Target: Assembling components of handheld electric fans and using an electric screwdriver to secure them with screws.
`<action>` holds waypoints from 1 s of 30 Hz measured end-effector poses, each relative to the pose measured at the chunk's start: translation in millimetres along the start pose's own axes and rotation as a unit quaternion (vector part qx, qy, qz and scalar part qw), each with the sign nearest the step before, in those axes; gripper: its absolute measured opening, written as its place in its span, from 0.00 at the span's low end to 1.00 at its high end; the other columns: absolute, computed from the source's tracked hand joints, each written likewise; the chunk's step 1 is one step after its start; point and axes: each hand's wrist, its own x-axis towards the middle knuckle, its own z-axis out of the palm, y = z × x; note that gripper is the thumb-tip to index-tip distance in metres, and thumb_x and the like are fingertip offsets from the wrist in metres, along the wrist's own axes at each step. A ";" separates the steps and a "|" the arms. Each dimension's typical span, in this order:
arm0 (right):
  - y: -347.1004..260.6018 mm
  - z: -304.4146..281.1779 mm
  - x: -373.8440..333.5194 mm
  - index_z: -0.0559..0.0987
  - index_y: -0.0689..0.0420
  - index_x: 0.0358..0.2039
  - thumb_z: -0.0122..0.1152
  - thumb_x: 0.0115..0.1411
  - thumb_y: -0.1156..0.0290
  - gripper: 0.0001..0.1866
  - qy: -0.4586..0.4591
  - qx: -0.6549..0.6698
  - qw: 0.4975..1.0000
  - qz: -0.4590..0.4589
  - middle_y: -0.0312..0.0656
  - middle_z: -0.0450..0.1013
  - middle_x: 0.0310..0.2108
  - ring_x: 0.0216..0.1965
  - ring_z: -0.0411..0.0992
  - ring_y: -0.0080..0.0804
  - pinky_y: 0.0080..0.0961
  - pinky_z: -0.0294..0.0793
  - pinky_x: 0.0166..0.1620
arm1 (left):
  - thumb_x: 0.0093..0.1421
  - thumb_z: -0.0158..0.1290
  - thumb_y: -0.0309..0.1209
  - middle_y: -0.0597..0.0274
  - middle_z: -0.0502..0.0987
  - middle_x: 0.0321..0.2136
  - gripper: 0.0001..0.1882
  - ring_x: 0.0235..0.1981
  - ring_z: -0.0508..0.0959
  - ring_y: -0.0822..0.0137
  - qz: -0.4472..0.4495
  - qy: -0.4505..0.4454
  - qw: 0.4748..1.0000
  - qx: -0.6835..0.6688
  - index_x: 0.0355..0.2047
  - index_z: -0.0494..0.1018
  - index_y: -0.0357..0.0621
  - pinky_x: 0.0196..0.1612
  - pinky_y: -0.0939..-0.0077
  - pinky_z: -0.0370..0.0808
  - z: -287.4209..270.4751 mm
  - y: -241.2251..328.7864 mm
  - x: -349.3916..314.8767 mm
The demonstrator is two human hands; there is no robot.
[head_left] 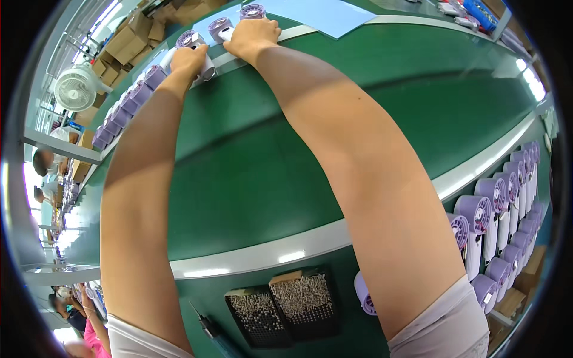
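Note:
Both my arms reach across the green belt to its far side. My left hand (188, 59) is closed round the white handle of a handheld fan with a purple round head (190, 39). Farther right, my right hand (255, 37) is closed at another handheld fan, whose purple head (252, 11) shows just beyond the knuckles; its handle is mostly hidden by the hand. Between the two hands lies a third purple fan head (219, 27), close to my right fingers. A light blue sheet (322, 15) lies beyond them.
Purple fan parts (128, 102) line the far left edge. Several more fans (492, 194) stand in rows at the right. Near me are two black screw trays (253, 334) and a screwdriver (209, 327). A white fan (75, 88), cartons (129, 37) and other people are at the left.

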 end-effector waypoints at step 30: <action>224.6 -307.6 -462.4 0.83 0.59 0.45 0.74 0.53 0.49 0.28 -0.093 -0.136 0.968 -0.188 0.60 0.75 0.46 0.47 0.76 0.56 0.44 0.76 0.55 | 0.65 0.49 0.66 0.52 0.80 0.16 0.41 0.15 0.82 0.60 0.161 -0.335 0.928 -0.030 0.22 0.80 0.33 0.25 0.68 0.83 -72.7 55.7 -615.7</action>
